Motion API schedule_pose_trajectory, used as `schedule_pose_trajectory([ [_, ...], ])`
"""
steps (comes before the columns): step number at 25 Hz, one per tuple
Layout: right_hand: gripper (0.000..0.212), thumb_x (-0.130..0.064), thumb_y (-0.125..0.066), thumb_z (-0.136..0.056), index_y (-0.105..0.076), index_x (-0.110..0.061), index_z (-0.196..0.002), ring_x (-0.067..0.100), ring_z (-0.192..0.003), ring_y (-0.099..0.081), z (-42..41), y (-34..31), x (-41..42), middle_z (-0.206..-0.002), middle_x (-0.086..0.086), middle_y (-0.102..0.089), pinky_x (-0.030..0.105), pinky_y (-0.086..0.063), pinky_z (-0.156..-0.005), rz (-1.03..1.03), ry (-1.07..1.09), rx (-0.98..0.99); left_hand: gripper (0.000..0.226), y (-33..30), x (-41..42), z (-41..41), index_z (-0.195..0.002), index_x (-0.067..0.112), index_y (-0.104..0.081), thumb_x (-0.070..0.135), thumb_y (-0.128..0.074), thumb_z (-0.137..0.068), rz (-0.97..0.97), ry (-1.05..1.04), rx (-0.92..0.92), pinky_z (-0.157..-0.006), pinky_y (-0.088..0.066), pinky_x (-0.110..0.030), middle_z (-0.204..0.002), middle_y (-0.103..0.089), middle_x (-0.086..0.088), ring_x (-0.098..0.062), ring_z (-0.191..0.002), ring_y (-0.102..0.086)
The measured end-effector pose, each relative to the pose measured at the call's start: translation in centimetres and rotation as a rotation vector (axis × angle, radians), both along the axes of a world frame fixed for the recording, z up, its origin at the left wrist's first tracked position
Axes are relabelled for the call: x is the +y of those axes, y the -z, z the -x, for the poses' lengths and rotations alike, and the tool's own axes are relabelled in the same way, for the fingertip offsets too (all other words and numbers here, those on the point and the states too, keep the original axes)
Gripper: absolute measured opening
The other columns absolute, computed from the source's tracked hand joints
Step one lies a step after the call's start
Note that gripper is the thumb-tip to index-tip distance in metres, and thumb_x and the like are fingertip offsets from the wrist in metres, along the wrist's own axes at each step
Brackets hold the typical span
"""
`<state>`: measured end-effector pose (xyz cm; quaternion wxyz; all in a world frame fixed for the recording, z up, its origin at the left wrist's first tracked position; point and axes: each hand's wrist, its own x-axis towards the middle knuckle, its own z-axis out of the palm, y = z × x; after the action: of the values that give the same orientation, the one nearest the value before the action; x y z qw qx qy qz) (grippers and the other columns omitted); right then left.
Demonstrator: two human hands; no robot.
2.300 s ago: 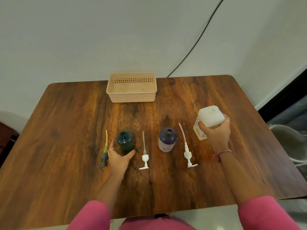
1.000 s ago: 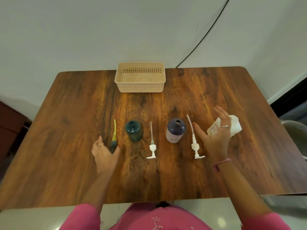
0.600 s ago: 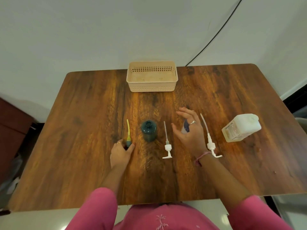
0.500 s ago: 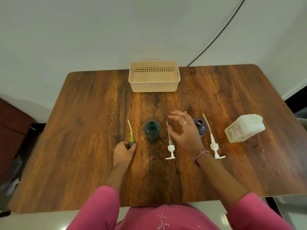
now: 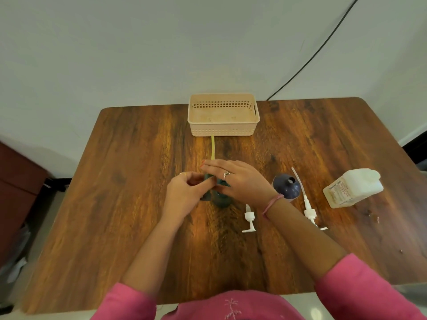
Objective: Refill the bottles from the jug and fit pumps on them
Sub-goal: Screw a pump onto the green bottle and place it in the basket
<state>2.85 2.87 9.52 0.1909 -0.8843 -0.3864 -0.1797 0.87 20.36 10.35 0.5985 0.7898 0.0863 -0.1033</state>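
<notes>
My left hand [image 5: 184, 192] pinches the dark green pump; its yellow tube [image 5: 212, 148] sticks out past my fingers toward the basket. My right hand [image 5: 240, 181] lies across the top of the dark green bottle [image 5: 221, 202] and grips it; most of the bottle is hidden under both hands. The purple bottle [image 5: 286, 187] stands open-necked to the right. One white pump [image 5: 249, 219] lies between the bottles, partly under my right wrist. A second white pump [image 5: 308, 210] lies right of the purple bottle. The white jug [image 5: 353, 188] lies on its side at the far right.
A beige plastic basket [image 5: 223, 132] stands at the back middle of the wooden table [image 5: 129, 181], near the wall. A black cable [image 5: 312, 56] runs down the wall behind it. My pink sleeves are at the near table edge.
My left hand has lifted the green pump off the table and brought it to the green bottle. My right hand left the jug on the table and moved left onto the green bottle.
</notes>
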Motion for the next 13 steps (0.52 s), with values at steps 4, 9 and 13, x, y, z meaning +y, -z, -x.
schedule_pose_trajectory([
  [4, 0.045, -0.007, -0.075, -0.078, -0.062, -0.003, -0.121, 0.025, -0.096, -0.066, 0.1, -0.4, -0.7, -0.121, 0.013, -0.065, 0.031, -0.051, -0.085, 0.032, -0.055, -0.132, 0.036, -2.3, 0.1, 0.4, -0.097, 0.021, -0.07, 0.046, -0.073, -0.071, -0.115, 0.227, -0.083, -0.064, -0.051, -0.019, -0.086, -0.072, 0.005, -0.011, -0.081, -0.068],
  [9, 0.053, 0.001, -0.074, -0.077, -0.056, -0.009, -0.126, 0.021, -0.113, -0.059, 0.2, -0.9, -3.4, -0.137, 0.005, -0.052, 0.034, -0.049, -0.095, -0.177, 0.029, 0.063, 0.025, 0.6, 2.6, -0.6, -0.115, 0.028, -0.066, 0.026, -0.062, -0.09, 0.083, 0.219, -0.101, -0.084, -0.051, -0.023, -0.108, -0.07, 0.005, -0.013, -0.104, -0.065],
  [13, 0.058, 0.0, -0.074, -0.078, -0.049, -0.021, -0.126, -0.001, -0.122, -0.049, 1.0, -0.7, -5.6, -0.138, -0.003, -0.048, 0.013, -0.041, -0.097, -0.337, 0.111, 0.2, 0.069, 7.3, 1.6, -0.4, -0.14, 0.018, -0.042, 0.012, -0.074, -0.079, -0.261, 0.256, 0.073, -0.101, -0.044, -0.027, -0.138, -0.05, -0.001, -0.016, -0.128, -0.048],
])
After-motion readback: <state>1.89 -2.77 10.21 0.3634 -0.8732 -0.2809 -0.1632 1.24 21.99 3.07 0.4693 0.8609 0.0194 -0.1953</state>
